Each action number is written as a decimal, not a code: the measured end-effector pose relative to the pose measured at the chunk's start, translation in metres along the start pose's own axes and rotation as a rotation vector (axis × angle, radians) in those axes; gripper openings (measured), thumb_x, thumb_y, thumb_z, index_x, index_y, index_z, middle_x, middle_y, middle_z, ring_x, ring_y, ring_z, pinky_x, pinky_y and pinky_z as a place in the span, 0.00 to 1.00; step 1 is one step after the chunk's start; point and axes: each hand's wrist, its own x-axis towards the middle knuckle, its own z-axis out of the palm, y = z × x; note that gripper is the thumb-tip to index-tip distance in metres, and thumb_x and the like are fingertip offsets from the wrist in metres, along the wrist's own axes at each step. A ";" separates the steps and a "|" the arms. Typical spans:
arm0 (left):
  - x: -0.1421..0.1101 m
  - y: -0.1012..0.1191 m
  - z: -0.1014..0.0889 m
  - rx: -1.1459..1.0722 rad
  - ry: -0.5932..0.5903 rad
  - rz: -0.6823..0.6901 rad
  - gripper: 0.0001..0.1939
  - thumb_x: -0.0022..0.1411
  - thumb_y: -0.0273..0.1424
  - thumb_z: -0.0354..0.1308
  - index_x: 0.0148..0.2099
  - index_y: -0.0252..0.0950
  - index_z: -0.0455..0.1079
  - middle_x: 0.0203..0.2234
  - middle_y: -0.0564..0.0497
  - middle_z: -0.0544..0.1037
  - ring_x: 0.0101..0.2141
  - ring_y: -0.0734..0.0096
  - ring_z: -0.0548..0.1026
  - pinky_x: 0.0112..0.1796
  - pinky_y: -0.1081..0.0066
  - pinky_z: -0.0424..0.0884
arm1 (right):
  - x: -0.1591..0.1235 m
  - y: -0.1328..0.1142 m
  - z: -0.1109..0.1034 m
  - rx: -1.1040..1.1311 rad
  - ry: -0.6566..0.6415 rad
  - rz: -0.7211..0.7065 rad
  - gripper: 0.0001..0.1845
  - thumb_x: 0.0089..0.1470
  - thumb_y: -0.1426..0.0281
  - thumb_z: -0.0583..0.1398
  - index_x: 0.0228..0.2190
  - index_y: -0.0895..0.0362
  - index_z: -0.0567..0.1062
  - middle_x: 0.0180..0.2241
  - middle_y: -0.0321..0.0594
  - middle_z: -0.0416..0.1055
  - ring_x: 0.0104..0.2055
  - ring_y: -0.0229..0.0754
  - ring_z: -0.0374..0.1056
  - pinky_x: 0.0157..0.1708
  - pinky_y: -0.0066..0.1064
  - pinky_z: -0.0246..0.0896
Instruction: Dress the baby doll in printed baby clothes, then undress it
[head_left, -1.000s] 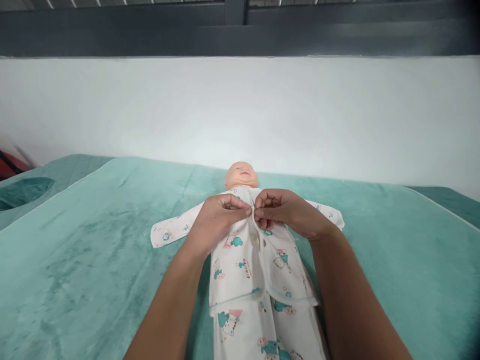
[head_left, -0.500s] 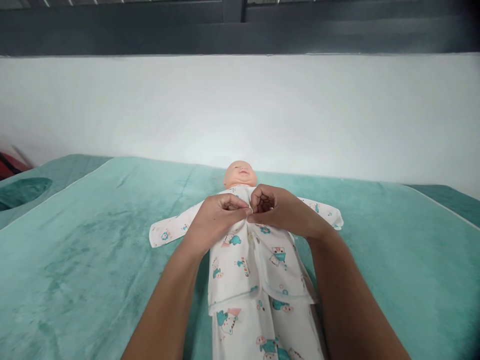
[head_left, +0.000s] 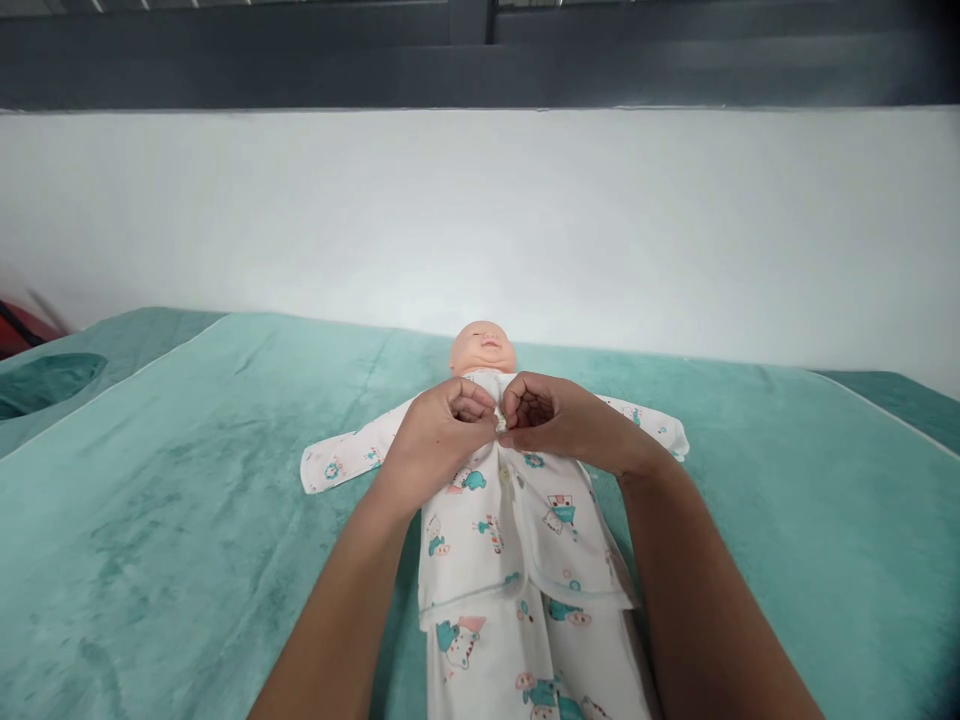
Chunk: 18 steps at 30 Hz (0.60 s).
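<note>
A baby doll lies on its back, dressed in a white printed shirt and matching trousers. My left hand pinches the left front edge of the shirt at the chest. Facing it, my right hand pinches the right front edge, the fingertips of both almost meeting. A bit of bunched white cloth shows between them; any fastener there is too small to make out. Below my hands the two front edges hang apart, with a small yellowish button on the placket. The shirt's sleeves stretch out to both sides.
The doll rests on a green plush cover spread over a bed-like surface. Behind it rises a white wall with a dark window frame above. A red item stands at the far left edge.
Both hands stay at the chest with almost the same pinch. The fingertips have shifted slightly, and more bunched cloth shows between them. The whole scene sits slightly further right.
</note>
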 end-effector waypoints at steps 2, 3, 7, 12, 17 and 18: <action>-0.002 0.003 0.000 0.020 -0.009 -0.008 0.09 0.49 0.28 0.57 0.37 0.38 0.71 0.26 0.55 0.74 0.21 0.79 0.67 0.20 0.78 0.62 | 0.000 0.000 0.000 0.003 -0.004 0.001 0.09 0.46 0.69 0.64 0.31 0.55 0.69 0.25 0.32 0.63 0.26 0.35 0.58 0.24 0.27 0.51; -0.003 0.005 0.000 0.038 -0.017 -0.019 0.10 0.49 0.28 0.56 0.37 0.38 0.71 0.26 0.55 0.73 0.20 0.79 0.66 0.19 0.78 0.61 | 0.000 0.000 0.000 -0.001 -0.007 0.002 0.09 0.46 0.69 0.64 0.31 0.54 0.69 0.25 0.32 0.63 0.26 0.34 0.57 0.24 0.27 0.50; -0.006 0.013 0.002 0.103 -0.023 -0.061 0.10 0.48 0.26 0.55 0.35 0.39 0.70 0.24 0.56 0.72 0.17 0.80 0.63 0.16 0.78 0.58 | 0.000 0.002 -0.002 -0.031 -0.013 0.000 0.11 0.46 0.68 0.64 0.32 0.54 0.69 0.23 0.29 0.59 0.25 0.33 0.56 0.23 0.27 0.48; -0.004 0.011 0.004 0.004 -0.015 -0.026 0.09 0.47 0.24 0.55 0.34 0.37 0.68 0.23 0.58 0.70 0.18 0.83 0.62 0.20 0.78 0.60 | 0.000 0.004 -0.002 0.015 -0.010 -0.006 0.12 0.47 0.66 0.65 0.33 0.54 0.68 0.21 0.27 0.56 0.24 0.33 0.54 0.23 0.27 0.46; -0.001 0.002 0.002 -0.120 -0.037 -0.017 0.08 0.49 0.26 0.57 0.35 0.37 0.68 0.24 0.58 0.70 0.19 0.82 0.63 0.21 0.78 0.59 | 0.001 0.008 -0.003 0.072 -0.012 -0.014 0.15 0.46 0.64 0.66 0.33 0.54 0.68 0.21 0.27 0.55 0.24 0.33 0.53 0.23 0.27 0.47; 0.000 0.000 0.001 -0.138 -0.048 -0.014 0.08 0.50 0.26 0.57 0.35 0.37 0.68 0.24 0.57 0.71 0.20 0.81 0.65 0.22 0.78 0.59 | 0.001 0.009 -0.003 0.080 -0.011 -0.018 0.15 0.45 0.64 0.67 0.33 0.54 0.68 0.21 0.27 0.55 0.24 0.33 0.53 0.23 0.27 0.47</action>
